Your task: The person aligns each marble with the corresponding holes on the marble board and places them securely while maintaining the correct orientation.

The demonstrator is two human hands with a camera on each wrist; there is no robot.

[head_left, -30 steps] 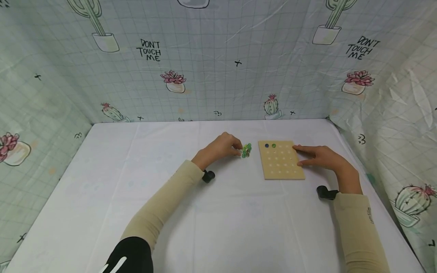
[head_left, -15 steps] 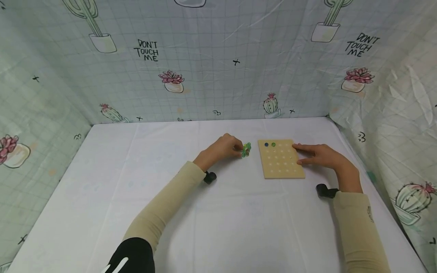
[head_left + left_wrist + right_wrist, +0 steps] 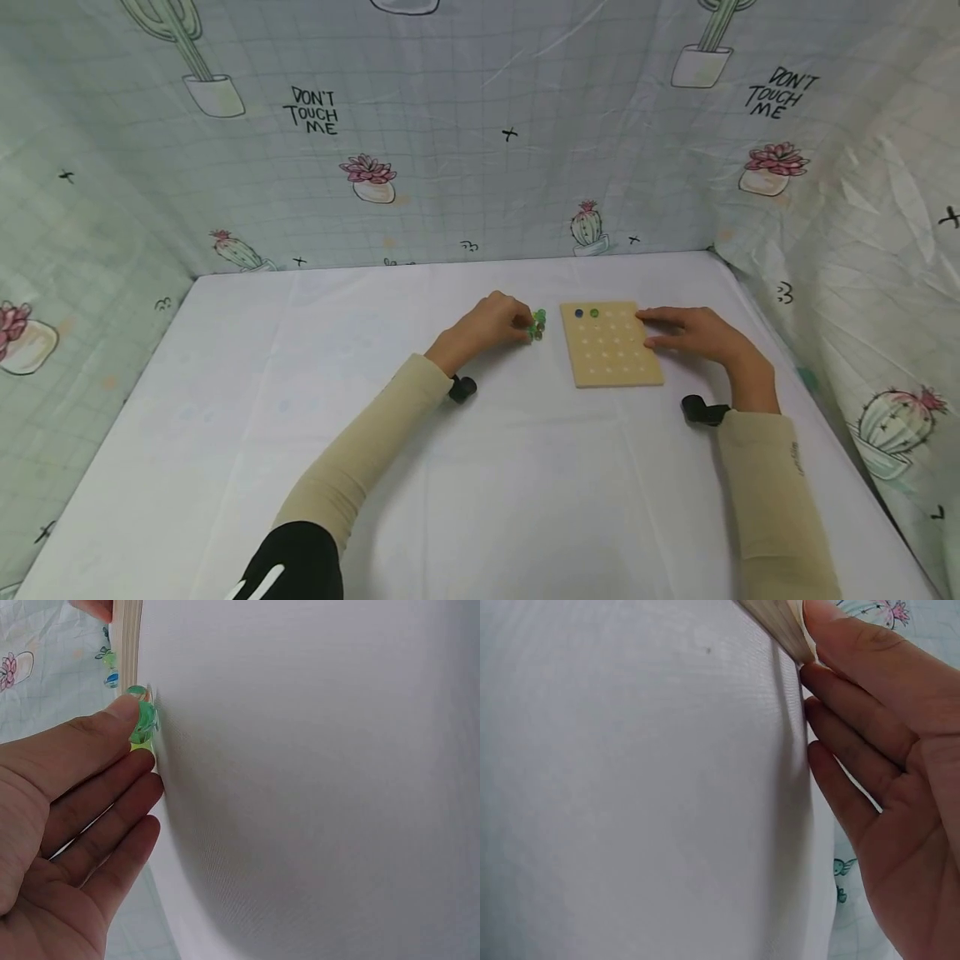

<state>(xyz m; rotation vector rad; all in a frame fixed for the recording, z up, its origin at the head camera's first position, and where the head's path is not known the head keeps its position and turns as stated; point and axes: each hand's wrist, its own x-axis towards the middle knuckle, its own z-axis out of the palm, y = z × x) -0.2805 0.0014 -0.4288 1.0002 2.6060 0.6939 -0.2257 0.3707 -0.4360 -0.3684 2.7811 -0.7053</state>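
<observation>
My left hand [image 3: 489, 329] is at a small cluster of green and clear glass marbles [image 3: 539, 322] left of the board. In the left wrist view its thumb lies against a green marble [image 3: 142, 724], pinching it; the index finger is hidden behind the thumb. The light wooden board [image 3: 611, 350] has rows of small hollows. A blue marble [image 3: 579, 313] and a green one [image 3: 595, 313] sit in its far-left hollows. My right hand [image 3: 693, 333] touches the board's right edge with thumb and index finger, its other fingers loosely extended in the right wrist view [image 3: 900, 750].
White cloth covers the table [image 3: 450, 492]. A curtain printed with cacti [image 3: 450, 150] stands behind it and along both sides. A black wrist camera [image 3: 463, 389] sits at the left wrist, another [image 3: 703, 410] at the right.
The head view has shifted slightly, so the board and hands appear a little higher and further left. The left hand stays at the marbles, the right hand on the board's edge.
</observation>
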